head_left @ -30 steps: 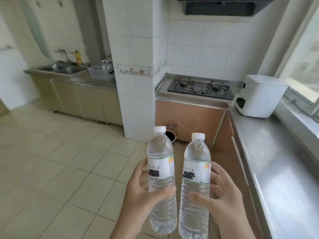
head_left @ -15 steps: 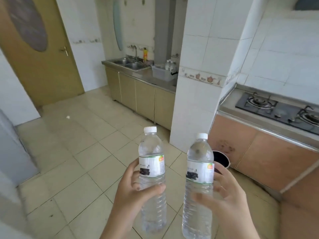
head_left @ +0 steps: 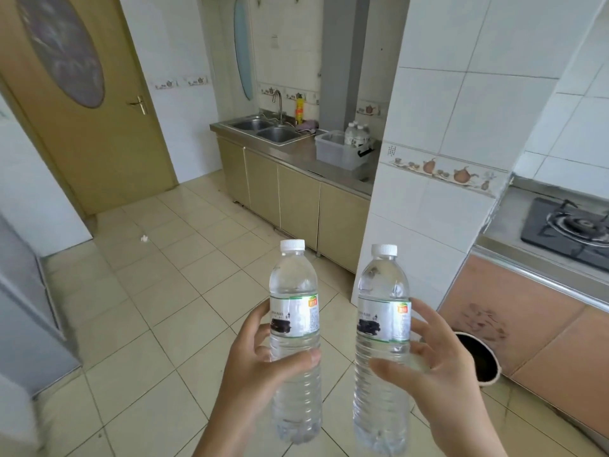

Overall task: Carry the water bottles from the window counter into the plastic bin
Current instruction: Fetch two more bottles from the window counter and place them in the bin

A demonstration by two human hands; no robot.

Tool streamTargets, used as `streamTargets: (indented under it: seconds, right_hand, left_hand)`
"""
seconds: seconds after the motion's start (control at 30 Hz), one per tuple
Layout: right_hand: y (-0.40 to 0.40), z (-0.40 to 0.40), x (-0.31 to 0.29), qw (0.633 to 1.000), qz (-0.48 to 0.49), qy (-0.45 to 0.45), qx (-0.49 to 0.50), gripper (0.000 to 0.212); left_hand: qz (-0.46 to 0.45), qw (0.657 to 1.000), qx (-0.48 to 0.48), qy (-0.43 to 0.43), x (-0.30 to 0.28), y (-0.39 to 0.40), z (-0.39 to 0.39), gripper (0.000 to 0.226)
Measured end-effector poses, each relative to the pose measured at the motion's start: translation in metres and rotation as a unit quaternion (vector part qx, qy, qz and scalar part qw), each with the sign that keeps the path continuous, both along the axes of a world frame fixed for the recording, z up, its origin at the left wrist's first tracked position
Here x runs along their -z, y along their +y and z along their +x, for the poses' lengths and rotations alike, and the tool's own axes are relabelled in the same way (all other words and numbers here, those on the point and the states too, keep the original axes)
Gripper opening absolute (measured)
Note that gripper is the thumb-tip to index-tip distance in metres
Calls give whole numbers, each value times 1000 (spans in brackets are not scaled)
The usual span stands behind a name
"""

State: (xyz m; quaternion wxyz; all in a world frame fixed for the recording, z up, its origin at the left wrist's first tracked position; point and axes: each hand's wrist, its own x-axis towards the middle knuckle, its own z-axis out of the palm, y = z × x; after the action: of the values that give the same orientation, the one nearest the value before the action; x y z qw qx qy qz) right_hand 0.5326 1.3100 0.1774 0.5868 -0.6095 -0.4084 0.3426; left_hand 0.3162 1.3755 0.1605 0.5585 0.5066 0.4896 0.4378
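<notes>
Clear water bottles stand upright, one clamped in the left hand point(head_left: 255, 364), the other point(head_left: 382, 351) in the right hand point(head_left: 438, 367); the plastic bin point(head_left: 339, 155) sits at the sink counter's point(head_left: 296, 153) right end.

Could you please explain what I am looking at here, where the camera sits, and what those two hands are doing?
There is no machine: a person wears a wide-angle camera on the head, so the picture looks forward and down at their own hands in a tiled kitchen. The left hand grips one water bottle, and the right hand grips a second water bottle; both bottles are upright, capped and apart from each other. Across the room, a steel counter holds a double sink, and beside it a clear plastic bin with a few bottles already standing in it. At the right edge is a gas stove. A wooden door is at the left.
</notes>
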Motion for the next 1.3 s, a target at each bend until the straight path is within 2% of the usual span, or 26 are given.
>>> streamTargets:
  seconds: [0.37,0.73,0.9,1.13,1.3]
  right_hand:
    - [237,103,8,999,1,-11,-37,84]
    - [437,158,5,997,7,-41,-59,84]
    - [542,170,18,998,17,-35,-41,89]
    - [677,191,17,999,11,-37,-7,80]
    - [760,215,18,998,15,-51,26,86]
  left_hand:
    - [-5,999,-52,-11,7,214,107,84]
    - [-18,996,-88,-7,7,406,158,88]
    - [-14,997,-74,-6,18,517,174,89]
    - [-13,999,-32,-12,16,675,200,90]
    - [-11,1000,8,-16,9,765,225,81]
